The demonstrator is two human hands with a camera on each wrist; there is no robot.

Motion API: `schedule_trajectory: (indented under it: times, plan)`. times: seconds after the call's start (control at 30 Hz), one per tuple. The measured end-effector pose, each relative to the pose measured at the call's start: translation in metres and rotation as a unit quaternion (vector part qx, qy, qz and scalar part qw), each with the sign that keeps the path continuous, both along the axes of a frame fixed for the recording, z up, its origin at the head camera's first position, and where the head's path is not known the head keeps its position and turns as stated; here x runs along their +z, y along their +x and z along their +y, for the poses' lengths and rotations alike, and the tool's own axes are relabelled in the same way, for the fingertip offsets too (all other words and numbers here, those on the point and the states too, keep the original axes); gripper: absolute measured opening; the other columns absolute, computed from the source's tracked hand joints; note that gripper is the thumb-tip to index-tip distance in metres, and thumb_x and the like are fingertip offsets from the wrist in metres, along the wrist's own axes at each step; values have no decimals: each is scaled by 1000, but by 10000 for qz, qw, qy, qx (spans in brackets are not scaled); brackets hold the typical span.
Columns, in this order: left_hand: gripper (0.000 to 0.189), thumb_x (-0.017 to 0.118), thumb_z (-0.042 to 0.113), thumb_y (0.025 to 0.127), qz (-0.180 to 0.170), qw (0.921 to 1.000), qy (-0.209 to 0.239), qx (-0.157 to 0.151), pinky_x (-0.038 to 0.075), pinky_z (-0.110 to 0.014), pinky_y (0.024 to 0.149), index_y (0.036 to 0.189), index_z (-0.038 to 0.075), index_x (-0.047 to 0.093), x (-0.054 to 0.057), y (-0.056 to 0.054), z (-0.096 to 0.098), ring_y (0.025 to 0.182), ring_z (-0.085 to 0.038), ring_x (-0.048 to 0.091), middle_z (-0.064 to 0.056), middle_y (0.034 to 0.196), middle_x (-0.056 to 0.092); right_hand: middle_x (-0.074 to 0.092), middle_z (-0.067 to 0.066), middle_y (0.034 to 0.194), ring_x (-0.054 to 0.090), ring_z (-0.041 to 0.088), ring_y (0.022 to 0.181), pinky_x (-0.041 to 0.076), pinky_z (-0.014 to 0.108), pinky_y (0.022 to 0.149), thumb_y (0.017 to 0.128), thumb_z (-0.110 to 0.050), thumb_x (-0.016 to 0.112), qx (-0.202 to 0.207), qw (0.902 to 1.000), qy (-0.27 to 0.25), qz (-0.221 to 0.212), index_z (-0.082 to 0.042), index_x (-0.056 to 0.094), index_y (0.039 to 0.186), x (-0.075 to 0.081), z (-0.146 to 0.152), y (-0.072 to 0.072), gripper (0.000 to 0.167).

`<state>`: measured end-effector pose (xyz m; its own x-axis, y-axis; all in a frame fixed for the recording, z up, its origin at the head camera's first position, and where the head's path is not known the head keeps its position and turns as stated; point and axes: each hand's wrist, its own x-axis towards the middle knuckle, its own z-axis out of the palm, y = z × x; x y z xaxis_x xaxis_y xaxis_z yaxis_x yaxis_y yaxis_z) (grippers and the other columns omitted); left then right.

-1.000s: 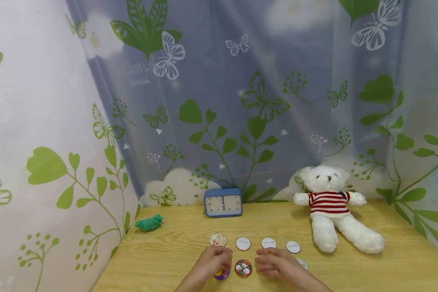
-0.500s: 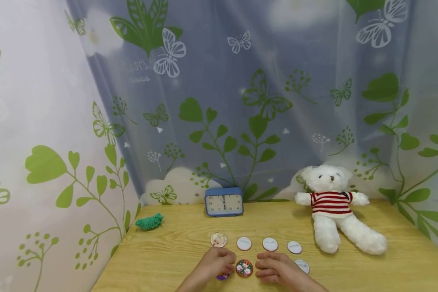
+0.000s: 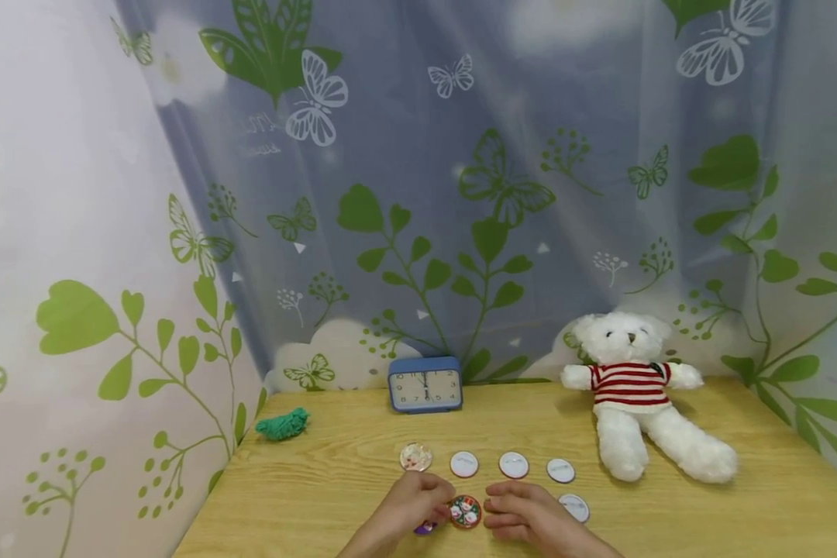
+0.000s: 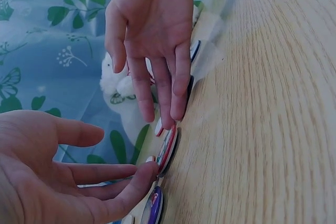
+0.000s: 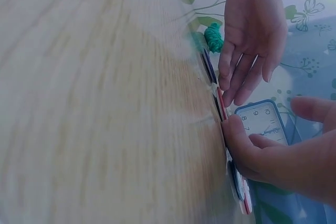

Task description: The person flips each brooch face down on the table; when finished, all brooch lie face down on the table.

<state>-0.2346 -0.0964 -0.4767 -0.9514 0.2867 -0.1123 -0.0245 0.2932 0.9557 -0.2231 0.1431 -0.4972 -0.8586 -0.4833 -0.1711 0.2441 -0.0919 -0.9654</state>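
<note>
A round button badge (image 3: pixel 466 512) with a red rim and a green, white and red picture lies face up on the wooden table. My left hand (image 3: pixel 411 502) is at its left side, fingertips at the rim in the left wrist view. To its right lies my right hand (image 3: pixel 526 513), fingers loosely extended and close to the rim. Neither hand grips anything. A purple badge (image 3: pixel 425 528) shows partly beneath my left hand. Behind them are a pale patterned badge (image 3: pixel 415 457) and white pin-backed badges (image 3: pixel 464 464), (image 3: pixel 514 465). Two more white badge backs (image 3: pixel 561 470) lie on the right.
A blue clock (image 3: pixel 425 385) stands at the back of the table (image 3: pixel 321 496). A white teddy bear (image 3: pixel 631 395) in a striped shirt sits at the back right. At the left lies a green yarn bundle (image 3: pixel 283 425). A printed curtain (image 3: pixel 390 194) encloses the table.
My left hand has shifted slightly right, covering more of the purple badge and nearing the red-rimmed one. My right hand has come slightly left, uncovering more of the rightmost white badge.
</note>
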Motion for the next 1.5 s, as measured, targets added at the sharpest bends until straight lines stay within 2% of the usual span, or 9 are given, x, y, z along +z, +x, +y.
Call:
schedule_trajectory:
  times: [0.2,0.3,0.43,0.5,0.6,0.8,1.03,1.27,1.5]
  plan:
    - [27,65,6,95,221,9997,-25,-84,63,-37,74,110,-15,70,-2,0,3,74,-17,69,-13,86,73,63,18,127,68,21,110,58,39,99,107,-14,50,42,9999,-48,118,25,34,142,-1,-1,1,55]
    - [27,67,6,95,303,9993,-163,-114,61,-33,68,112,-14,70,-2,1,3,72,-17,67,-11,84,71,63,18,128,67,21,110,57,39,99,107,-15,50,38,9999,-25,121,24,36,142,-1,-1,1,54]
    - [27,68,9,96,528,9974,-470,-151,52,-25,59,113,-12,71,-1,4,3,66,-15,63,-10,78,70,64,17,126,67,20,109,58,40,99,107,-15,50,29,9999,-13,124,23,39,141,0,0,2,53]
    - [28,68,10,96,606,9961,-607,-184,50,-25,59,113,-11,71,0,5,2,67,-16,64,-10,77,70,65,15,125,68,19,107,58,39,98,106,-15,51,32,9999,-29,125,23,39,141,0,1,3,52]
    - [30,67,11,96,701,9946,-724,-266,53,-25,61,114,-12,70,1,8,1,69,-20,68,-11,77,71,66,13,122,69,19,106,58,38,97,106,-15,51,6,9999,-37,98,22,40,141,2,1,4,52]
    - [30,67,9,96,601,9954,-684,-300,57,-26,63,115,-14,69,1,10,2,73,-22,69,-12,83,72,67,12,122,69,18,106,59,37,96,107,-16,52,-6,10000,-12,27,22,38,143,4,2,3,54]
    - [30,67,10,96,468,9952,-845,-138,59,-33,66,116,-13,69,1,12,4,73,-25,69,-12,94,73,68,10,121,69,16,105,59,35,95,107,-16,51,58,10000,-18,-15,22,39,143,1,-2,3,53]
    - [24,67,1,94,522,9973,-462,-229,62,-41,72,115,-9,71,0,14,8,88,-27,70,-15,105,73,67,13,125,68,18,108,58,37,97,107,-17,52,85,10000,-25,14,23,36,143,3,-3,4,56]
    - [24,74,-4,87,653,9970,-365,-179,63,-37,76,111,-7,74,-3,15,11,94,-30,73,-16,106,73,67,12,129,66,18,113,56,39,100,107,-17,53,15,10000,50,-65,21,40,144,6,-6,5,54]
